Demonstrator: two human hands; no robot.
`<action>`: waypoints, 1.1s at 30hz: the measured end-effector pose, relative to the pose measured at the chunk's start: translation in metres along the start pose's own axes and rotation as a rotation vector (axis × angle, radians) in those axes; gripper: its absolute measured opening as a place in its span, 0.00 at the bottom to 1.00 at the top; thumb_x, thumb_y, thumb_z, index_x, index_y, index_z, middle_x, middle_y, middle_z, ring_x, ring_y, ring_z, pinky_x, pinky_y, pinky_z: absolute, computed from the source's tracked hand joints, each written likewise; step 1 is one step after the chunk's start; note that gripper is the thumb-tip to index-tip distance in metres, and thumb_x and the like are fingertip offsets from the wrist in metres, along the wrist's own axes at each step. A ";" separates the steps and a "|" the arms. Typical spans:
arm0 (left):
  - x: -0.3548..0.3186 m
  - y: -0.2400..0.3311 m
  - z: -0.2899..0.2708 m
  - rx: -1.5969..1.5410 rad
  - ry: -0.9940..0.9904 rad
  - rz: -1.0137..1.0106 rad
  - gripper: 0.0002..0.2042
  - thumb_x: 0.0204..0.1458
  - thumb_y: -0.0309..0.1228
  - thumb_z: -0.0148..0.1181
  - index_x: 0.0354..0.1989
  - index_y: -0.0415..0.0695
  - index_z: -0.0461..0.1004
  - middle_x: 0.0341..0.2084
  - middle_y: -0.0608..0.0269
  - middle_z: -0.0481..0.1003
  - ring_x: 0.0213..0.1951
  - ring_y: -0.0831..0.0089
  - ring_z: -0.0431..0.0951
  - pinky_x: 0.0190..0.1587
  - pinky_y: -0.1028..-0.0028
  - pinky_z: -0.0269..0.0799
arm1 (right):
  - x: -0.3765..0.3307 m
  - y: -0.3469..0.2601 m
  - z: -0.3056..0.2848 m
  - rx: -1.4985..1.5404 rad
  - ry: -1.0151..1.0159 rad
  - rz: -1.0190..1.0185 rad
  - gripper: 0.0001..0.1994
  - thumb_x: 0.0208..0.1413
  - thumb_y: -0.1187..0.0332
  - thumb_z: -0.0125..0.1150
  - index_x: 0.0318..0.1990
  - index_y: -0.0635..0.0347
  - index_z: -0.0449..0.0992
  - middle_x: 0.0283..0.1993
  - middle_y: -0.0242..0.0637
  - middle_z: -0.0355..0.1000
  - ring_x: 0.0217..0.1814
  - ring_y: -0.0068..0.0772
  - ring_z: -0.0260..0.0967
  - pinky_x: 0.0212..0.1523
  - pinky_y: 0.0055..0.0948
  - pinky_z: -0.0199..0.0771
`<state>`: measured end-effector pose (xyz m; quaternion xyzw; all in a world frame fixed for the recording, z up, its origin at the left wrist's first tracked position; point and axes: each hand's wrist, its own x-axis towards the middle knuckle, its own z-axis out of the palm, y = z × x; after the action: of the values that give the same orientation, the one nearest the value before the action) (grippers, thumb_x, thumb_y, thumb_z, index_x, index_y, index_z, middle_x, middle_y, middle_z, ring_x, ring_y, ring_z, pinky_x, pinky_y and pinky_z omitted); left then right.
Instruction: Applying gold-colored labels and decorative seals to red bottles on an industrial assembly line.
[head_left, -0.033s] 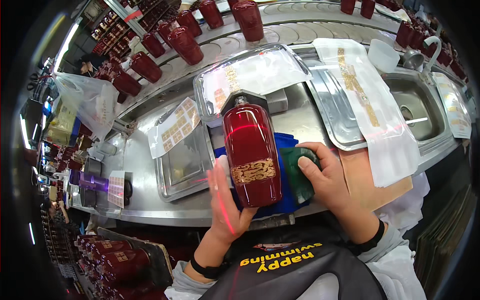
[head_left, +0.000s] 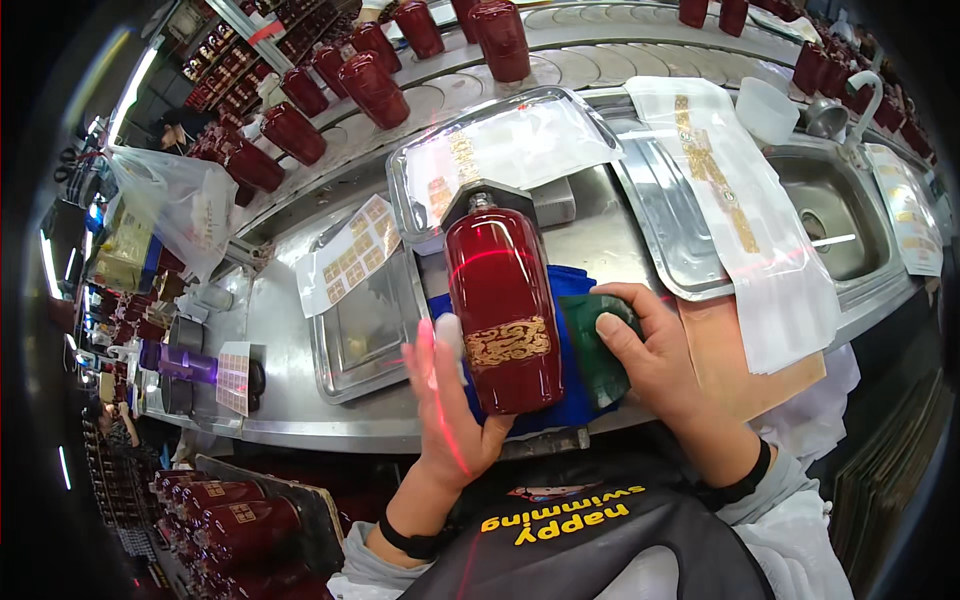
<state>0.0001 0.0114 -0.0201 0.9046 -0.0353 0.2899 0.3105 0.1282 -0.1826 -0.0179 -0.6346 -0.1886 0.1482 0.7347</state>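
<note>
A glossy dark red bottle [head_left: 495, 280] with a gold scroll band [head_left: 507, 341] lies on its back on a blue cloth [head_left: 572, 340], neck pointing away from me. Its neck rests in a dark angular holder [head_left: 513, 203]. My left hand [head_left: 450, 420] is beside the bottle's lower left, fingers stretched out and apart, its thumb against the base. A white cover [head_left: 449, 335] sits on one of its fingertips. On the right side, my right hand [head_left: 650, 345] grips a dark green flat pad [head_left: 597, 350] between thumb and fingers, next to the bottle.
Metal trays [head_left: 365, 365] with sheets of gold decals [head_left: 355, 255] flank the bottle. At right are a long decal strip sheet [head_left: 735, 215] and a sink [head_left: 840, 215]. Red bottles [head_left: 372, 90] line a conveyor [head_left: 440, 95] behind; more bottles [head_left: 240, 530] stand low at left.
My left fingers have shifted slightly left, away from the bottle's side. The bottle, the green pad and my right hand look unmoved.
</note>
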 end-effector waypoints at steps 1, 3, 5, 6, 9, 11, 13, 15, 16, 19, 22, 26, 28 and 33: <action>0.003 0.010 -0.003 0.224 -0.033 0.065 0.40 0.54 0.41 0.61 0.69 0.38 0.47 0.62 0.43 0.63 0.66 0.42 0.56 0.67 0.41 0.36 | 0.000 -0.002 -0.001 0.000 0.003 0.002 0.15 0.59 0.67 0.60 0.50 0.65 0.71 0.40 0.34 0.74 0.42 0.20 0.69 0.44 0.24 0.71; 0.009 0.023 -0.008 0.446 -0.066 0.131 0.37 0.53 0.38 0.62 0.69 0.43 0.51 0.60 0.50 0.67 0.66 0.46 0.57 0.67 0.39 0.33 | -0.001 -0.006 -0.002 -0.039 -0.018 -0.025 0.14 0.59 0.67 0.60 0.48 0.65 0.71 0.39 0.35 0.74 0.42 0.21 0.70 0.44 0.25 0.71; 0.018 0.028 -0.010 0.596 -0.115 0.360 0.34 0.44 0.31 0.64 0.63 0.44 0.61 0.57 0.58 0.70 0.66 0.47 0.56 0.67 0.39 0.29 | -0.002 -0.008 -0.005 -0.088 -0.030 -0.024 0.14 0.58 0.67 0.61 0.48 0.65 0.71 0.39 0.36 0.74 0.42 0.22 0.70 0.44 0.25 0.71; 0.023 0.035 -0.009 0.595 -0.128 0.323 0.34 0.41 0.29 0.65 0.62 0.50 0.63 0.56 0.59 0.71 0.66 0.50 0.57 0.68 0.39 0.30 | -0.002 -0.008 -0.006 -0.133 -0.045 -0.022 0.14 0.58 0.67 0.61 0.47 0.66 0.71 0.39 0.37 0.75 0.42 0.23 0.70 0.43 0.25 0.72; 0.035 0.042 -0.007 0.578 -0.216 0.366 0.27 0.49 0.30 0.60 0.61 0.53 0.66 0.53 0.66 0.74 0.65 0.57 0.60 0.68 0.41 0.31 | 0.002 -0.022 -0.005 -0.234 -0.037 -0.043 0.14 0.57 0.65 0.62 0.46 0.65 0.71 0.38 0.41 0.75 0.40 0.30 0.72 0.43 0.26 0.72; 0.033 0.036 -0.004 0.543 -0.213 0.367 0.31 0.46 0.31 0.64 0.62 0.53 0.64 0.55 0.63 0.73 0.64 0.56 0.61 0.68 0.41 0.31 | 0.009 -0.029 0.006 -0.277 -0.008 -0.103 0.14 0.55 0.67 0.63 0.45 0.63 0.71 0.37 0.40 0.74 0.39 0.32 0.71 0.42 0.28 0.71; 0.027 0.026 -0.005 0.321 -0.027 0.252 0.39 0.40 0.33 0.70 0.64 0.49 0.60 0.57 0.58 0.70 0.64 0.53 0.61 0.67 0.41 0.32 | 0.016 -0.031 0.007 -0.327 0.037 -0.161 0.14 0.52 0.69 0.64 0.45 0.61 0.72 0.36 0.39 0.73 0.37 0.34 0.71 0.42 0.30 0.70; 0.023 0.022 -0.006 0.278 -0.048 0.156 0.46 0.34 0.35 0.75 0.66 0.44 0.56 0.59 0.54 0.67 0.64 0.51 0.61 0.67 0.41 0.32 | 0.024 -0.030 0.007 -0.815 -0.081 -0.954 0.16 0.43 0.72 0.65 0.43 0.56 0.74 0.34 0.35 0.70 0.37 0.36 0.67 0.40 0.34 0.64; 0.020 0.018 -0.005 0.255 -0.019 0.168 0.47 0.33 0.36 0.75 0.66 0.43 0.56 0.60 0.54 0.67 0.64 0.51 0.60 0.67 0.41 0.32 | 0.016 -0.036 0.009 -0.781 -0.164 -1.008 0.18 0.36 0.72 0.64 0.40 0.53 0.74 0.33 0.32 0.67 0.36 0.33 0.64 0.39 0.35 0.59; 0.021 0.021 -0.008 0.285 0.001 0.160 0.46 0.35 0.39 0.75 0.66 0.43 0.56 0.59 0.58 0.68 0.65 0.54 0.60 0.67 0.40 0.32 | 0.006 -0.051 -0.007 -0.502 -0.535 -0.724 0.11 0.44 0.74 0.68 0.37 0.56 0.76 0.32 0.32 0.66 0.33 0.32 0.64 0.37 0.33 0.62; 0.035 0.035 -0.016 0.463 -0.173 0.215 0.42 0.38 0.36 0.71 0.65 0.45 0.58 0.58 0.60 0.70 0.66 0.55 0.58 0.67 0.40 0.26 | 0.006 -0.058 -0.019 -0.313 -0.333 -0.253 0.09 0.49 0.73 0.68 0.37 0.61 0.76 0.30 0.33 0.67 0.29 0.26 0.64 0.31 0.27 0.62; 0.044 0.039 -0.014 0.546 -0.229 0.316 0.36 0.41 0.36 0.70 0.62 0.49 0.63 0.49 0.63 0.76 0.65 0.59 0.59 0.69 0.42 0.27 | 0.017 -0.043 -0.018 -0.295 -0.180 -0.362 0.09 0.51 0.72 0.67 0.38 0.64 0.76 0.28 0.34 0.68 0.26 0.21 0.63 0.27 0.22 0.60; 0.043 0.035 -0.011 0.484 -0.188 0.344 0.36 0.40 0.35 0.70 0.62 0.48 0.64 0.50 0.61 0.76 0.65 0.58 0.59 0.69 0.42 0.27 | 0.022 -0.046 -0.012 -0.349 -0.131 -0.262 0.10 0.48 0.73 0.68 0.38 0.62 0.76 0.29 0.35 0.67 0.29 0.28 0.65 0.30 0.28 0.63; 0.014 0.014 -0.011 0.220 0.007 0.122 0.44 0.40 0.37 0.71 0.65 0.37 0.54 0.60 0.45 0.63 0.63 0.49 0.61 0.69 0.43 0.30 | 0.016 -0.036 0.006 -0.696 -0.353 -0.901 0.15 0.39 0.74 0.70 0.38 0.54 0.76 0.34 0.34 0.67 0.38 0.39 0.66 0.38 0.37 0.63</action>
<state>0.0032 0.0084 0.0021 0.9283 -0.0572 0.3137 0.1913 0.1392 -0.1752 0.0199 -0.6612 -0.5962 -0.1454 0.4315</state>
